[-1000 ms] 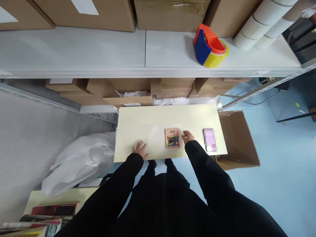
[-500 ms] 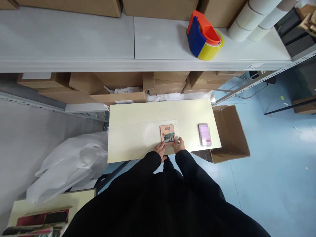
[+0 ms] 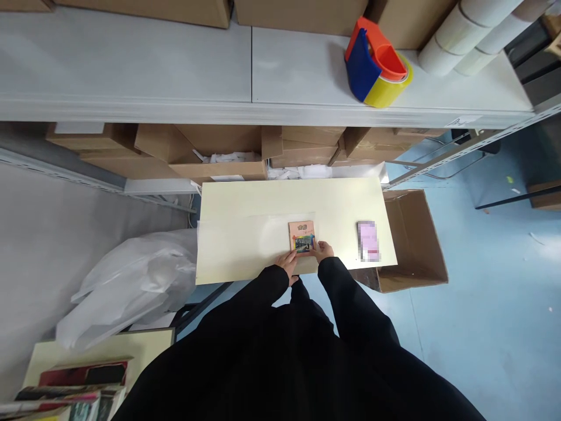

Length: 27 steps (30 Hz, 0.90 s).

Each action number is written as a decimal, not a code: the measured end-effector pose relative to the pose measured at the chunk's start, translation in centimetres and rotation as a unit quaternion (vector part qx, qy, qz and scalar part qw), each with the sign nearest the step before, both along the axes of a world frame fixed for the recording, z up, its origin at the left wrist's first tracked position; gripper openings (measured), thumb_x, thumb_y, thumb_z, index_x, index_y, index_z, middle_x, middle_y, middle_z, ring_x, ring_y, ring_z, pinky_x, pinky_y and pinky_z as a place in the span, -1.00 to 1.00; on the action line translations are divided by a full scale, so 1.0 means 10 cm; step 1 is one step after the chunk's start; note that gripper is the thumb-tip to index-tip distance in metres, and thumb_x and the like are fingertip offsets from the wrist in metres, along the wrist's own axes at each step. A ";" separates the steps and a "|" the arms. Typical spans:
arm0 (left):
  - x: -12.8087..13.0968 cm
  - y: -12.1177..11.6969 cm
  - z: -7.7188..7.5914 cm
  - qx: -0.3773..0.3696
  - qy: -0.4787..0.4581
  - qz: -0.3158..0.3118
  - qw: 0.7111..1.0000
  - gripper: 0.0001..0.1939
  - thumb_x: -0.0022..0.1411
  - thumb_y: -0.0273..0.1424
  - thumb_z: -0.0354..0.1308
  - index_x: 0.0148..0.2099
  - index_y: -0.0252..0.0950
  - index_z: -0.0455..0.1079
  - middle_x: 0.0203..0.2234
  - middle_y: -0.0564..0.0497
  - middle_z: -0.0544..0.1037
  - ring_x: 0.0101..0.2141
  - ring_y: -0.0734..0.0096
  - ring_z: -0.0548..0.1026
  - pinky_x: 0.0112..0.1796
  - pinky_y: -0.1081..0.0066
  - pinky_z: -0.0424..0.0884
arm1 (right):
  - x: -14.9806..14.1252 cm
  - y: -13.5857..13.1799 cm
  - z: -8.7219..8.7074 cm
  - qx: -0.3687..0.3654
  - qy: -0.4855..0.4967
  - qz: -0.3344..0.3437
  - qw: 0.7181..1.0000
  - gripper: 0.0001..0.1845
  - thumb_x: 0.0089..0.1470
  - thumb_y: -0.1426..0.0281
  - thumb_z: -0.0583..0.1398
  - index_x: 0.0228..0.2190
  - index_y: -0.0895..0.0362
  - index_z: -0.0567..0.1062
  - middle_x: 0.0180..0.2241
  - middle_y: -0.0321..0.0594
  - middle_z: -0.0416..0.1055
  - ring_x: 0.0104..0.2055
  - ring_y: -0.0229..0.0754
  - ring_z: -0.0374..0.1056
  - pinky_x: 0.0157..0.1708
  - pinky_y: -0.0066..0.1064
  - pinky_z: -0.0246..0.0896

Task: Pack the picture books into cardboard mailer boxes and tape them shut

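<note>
A small pink card with a colourful picture (image 3: 302,235) lies near the front edge of a cream table (image 3: 245,210). It rests on a clear plastic sleeve (image 3: 245,240) spread over the tabletop. My left hand (image 3: 288,262) pinches the card's lower left corner, fingers curled. At the lower right corner my right hand (image 3: 322,250) grips the card's edge the same way. Both arms wear black sleeves.
A pink blurred object (image 3: 368,240) lies on the table's right side. An open cardboard box (image 3: 414,245) stands on the floor to the right. White plastic bags (image 3: 131,280) lie left. A shelf (image 3: 175,70) above holds a tape dispenser (image 3: 377,61) and paper rolls (image 3: 468,32).
Both hands came together from wide apart on the table to the card's lower corners and took hold of it.
</note>
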State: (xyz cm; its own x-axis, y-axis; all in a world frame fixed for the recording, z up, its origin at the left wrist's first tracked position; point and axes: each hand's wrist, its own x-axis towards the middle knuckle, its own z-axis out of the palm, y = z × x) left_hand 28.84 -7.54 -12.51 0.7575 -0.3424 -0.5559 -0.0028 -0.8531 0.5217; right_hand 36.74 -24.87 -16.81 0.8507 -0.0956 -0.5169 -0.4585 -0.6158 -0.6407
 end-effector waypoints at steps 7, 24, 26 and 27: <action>0.03 0.03 0.02 -0.013 -0.005 -0.006 1.000 -0.26 -0.07 -0.24 0.13 0.18 -0.25 0.03 0.22 -0.05 -0.09 0.19 0.14 -0.09 0.12 0.16 -0.07 | -0.14 0.03 0.05 0.043 -0.027 0.004 0.999 -0.69 -0.27 0.37 0.18 -0.36 0.13 0.32 -0.42 -0.25 0.44 -0.45 -0.25 0.36 -0.48 -0.45 0.27; -0.38 1.18 0.12 0.169 0.011 0.121 0.978 -0.32 0.06 -0.23 0.00 0.21 -0.32 -0.03 0.23 -0.10 -0.17 0.21 0.12 -0.27 0.11 0.03 -0.19 | -0.04 -0.23 0.50 -0.118 -0.154 -0.039 0.980 -0.76 -0.20 0.30 0.12 -0.40 0.13 0.36 -0.44 -0.20 0.40 -0.48 -0.19 0.30 -0.43 -0.36 0.21; -0.43 1.27 0.10 0.172 0.028 0.118 0.978 -0.33 0.07 -0.25 -0.01 0.22 -0.29 -0.05 0.24 -0.07 -0.20 0.21 0.15 -0.26 0.10 0.05 -0.16 | -0.06 -0.20 0.55 -0.125 -0.169 -0.032 0.977 -0.80 -0.18 0.32 0.11 -0.41 0.12 0.35 -0.44 -0.19 0.40 -0.46 -0.19 0.30 -0.42 -0.38 0.20; -0.44 1.30 0.10 0.171 0.031 0.116 0.978 -0.34 0.08 -0.26 -0.02 0.22 -0.27 -0.05 0.24 -0.05 -0.21 0.21 0.16 -0.26 0.10 0.06 -0.15 | -0.07 -0.18 0.57 -0.132 -0.178 -0.024 0.975 -0.81 -0.17 0.33 0.10 -0.41 0.12 0.35 -0.45 -0.19 0.39 -0.45 -0.18 0.30 -0.42 -0.38 0.19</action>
